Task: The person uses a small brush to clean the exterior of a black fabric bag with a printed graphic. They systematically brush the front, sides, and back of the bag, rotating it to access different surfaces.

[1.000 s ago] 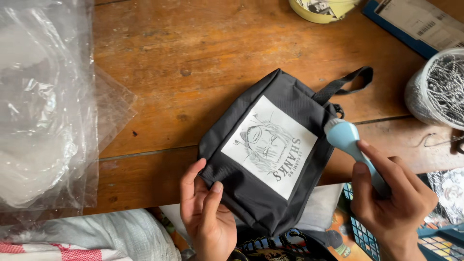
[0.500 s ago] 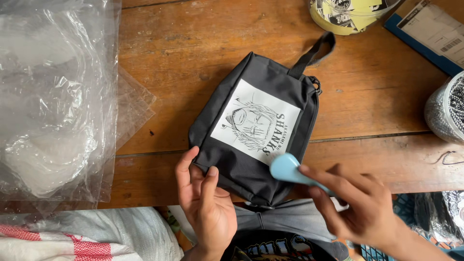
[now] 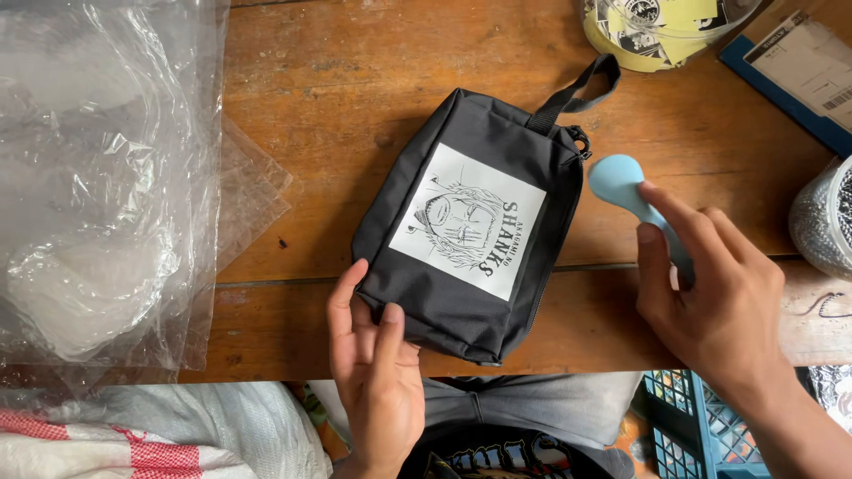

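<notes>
A black fabric pouch (image 3: 470,231) lies flat at the middle of the wooden table (image 3: 355,71), tilted so its webbing loop handle (image 3: 577,89) points to one o'clock. A white rectangular patch with a line-drawn figure and dark lettering sits on its face, and a zipper runs down its right edge.

The left hand (image 3: 373,364) rests at the pouch's seven o'clock corner, its grip spread, with fingertips touching the fabric edge and the thumb beside it. The right hand (image 3: 710,302), at three o'clock of the pouch and apart from it, has its grip pinching the handle of a pale blue plastic tool (image 3: 621,186); the smooth, rounded head of the tool pokes out toward eleven o'clock, just beside the zipper pull.

At nine o'clock, a heap of crinkled clear plastic bags (image 3: 98,177) covers the table's left side, with a flat clear sheet (image 3: 253,191) jutting from under it toward the pouch. At one o'clock a yellow round container (image 3: 648,31) with printed stickers sits at the far edge; at two o'clock lies a blue board (image 3: 790,89) carrying a white paper label. At three o'clock a shiny, silvery round bundle (image 3: 821,222) is cut off by the frame. Nothing lies between either hand and the pouch. Below the table edge, at five o'clock, a blue plastic crate (image 3: 692,417) shows; at seven o'clock, a white woven sack (image 3: 177,435) with red stripes.
</notes>
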